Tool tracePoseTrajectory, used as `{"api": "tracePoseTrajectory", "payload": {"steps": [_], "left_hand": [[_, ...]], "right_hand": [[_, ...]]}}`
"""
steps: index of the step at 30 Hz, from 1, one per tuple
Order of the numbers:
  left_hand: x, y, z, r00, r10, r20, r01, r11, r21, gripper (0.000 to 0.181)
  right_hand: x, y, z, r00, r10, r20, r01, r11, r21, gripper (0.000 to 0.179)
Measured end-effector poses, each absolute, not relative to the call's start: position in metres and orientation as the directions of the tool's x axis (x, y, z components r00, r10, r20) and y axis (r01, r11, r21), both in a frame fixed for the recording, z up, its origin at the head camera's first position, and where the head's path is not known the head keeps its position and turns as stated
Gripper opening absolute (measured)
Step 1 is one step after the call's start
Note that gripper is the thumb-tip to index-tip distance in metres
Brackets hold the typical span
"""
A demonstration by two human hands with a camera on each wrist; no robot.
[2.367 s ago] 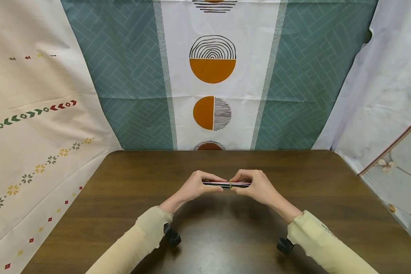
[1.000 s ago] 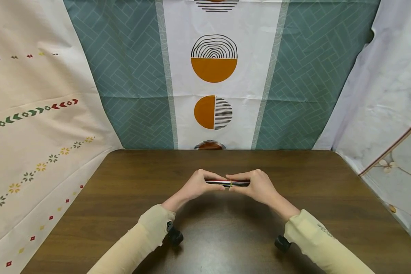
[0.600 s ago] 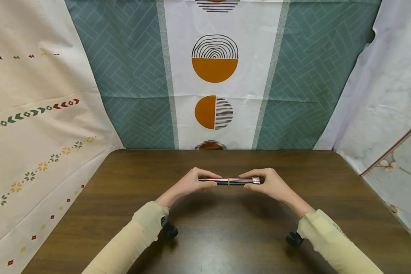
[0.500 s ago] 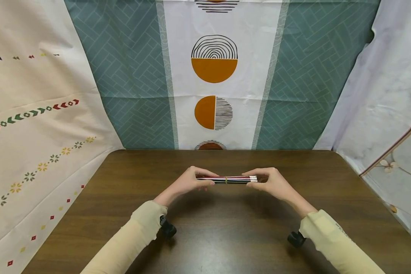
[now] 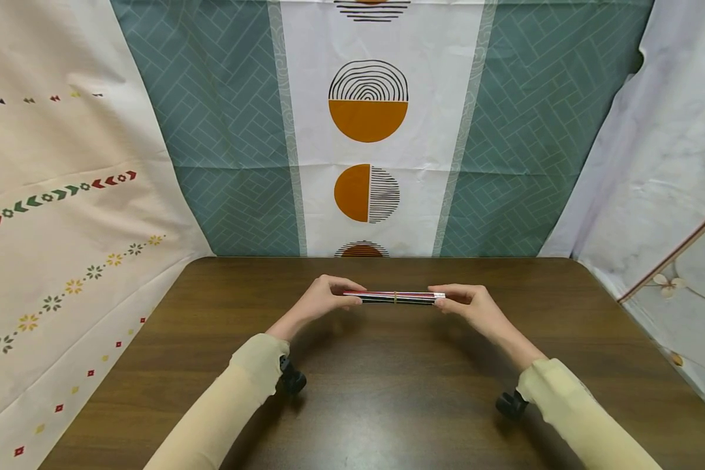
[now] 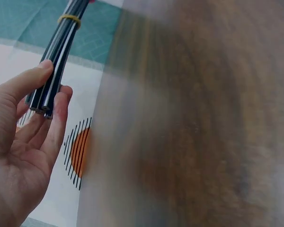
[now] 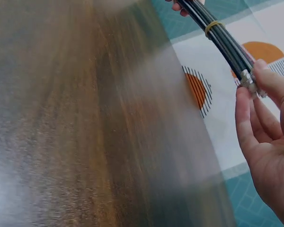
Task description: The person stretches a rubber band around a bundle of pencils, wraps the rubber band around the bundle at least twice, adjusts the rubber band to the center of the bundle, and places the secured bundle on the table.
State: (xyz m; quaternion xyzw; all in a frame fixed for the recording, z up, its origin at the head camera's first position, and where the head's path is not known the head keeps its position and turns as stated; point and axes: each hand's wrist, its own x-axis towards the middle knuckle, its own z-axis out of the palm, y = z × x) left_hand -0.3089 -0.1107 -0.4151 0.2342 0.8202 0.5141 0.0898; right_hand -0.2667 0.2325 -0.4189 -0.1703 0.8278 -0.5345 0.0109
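Observation:
A bundle of pencils [image 5: 411,298], dark with some red and white ones, is held level above the table between the hands. A yellow rubber band [image 5: 395,297] wraps its middle. My left hand [image 5: 322,299] pinches the left end between thumb and fingers; in the left wrist view the flat pencil ends [image 6: 41,108] show past the thumb. At the other end my right hand [image 5: 476,308] grips the silvery metal ends [image 7: 248,81] with thumb and fingertips.
Below lies a brown wooden table [image 5: 388,391]. A patterned cloth [image 5: 229,130] hangs behind its far edge, with more cloth at both sides. Black wrist cameras [image 5: 292,378] sit under the cream sleeves [image 5: 235,391].
From close together at the middle, the hands have slid apart to the bundle's two ends, uncovering the band and pencils. Lately both hands and bundle have moved slightly up and away.

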Motion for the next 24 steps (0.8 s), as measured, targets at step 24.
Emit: {"api": "tracePoseTrajectory", "payload": {"steps": [24], "left_hand": [[-0.345, -0.104, -0.443, -0.929, 0.366, 0.057, 0.250, 0.506, 0.826, 0.027]], "right_hand": [[-0.301, 0.234, -0.438, -0.980, -0.192, 0.045, -0.128, 0.446, -0.886, 0.038]]}}
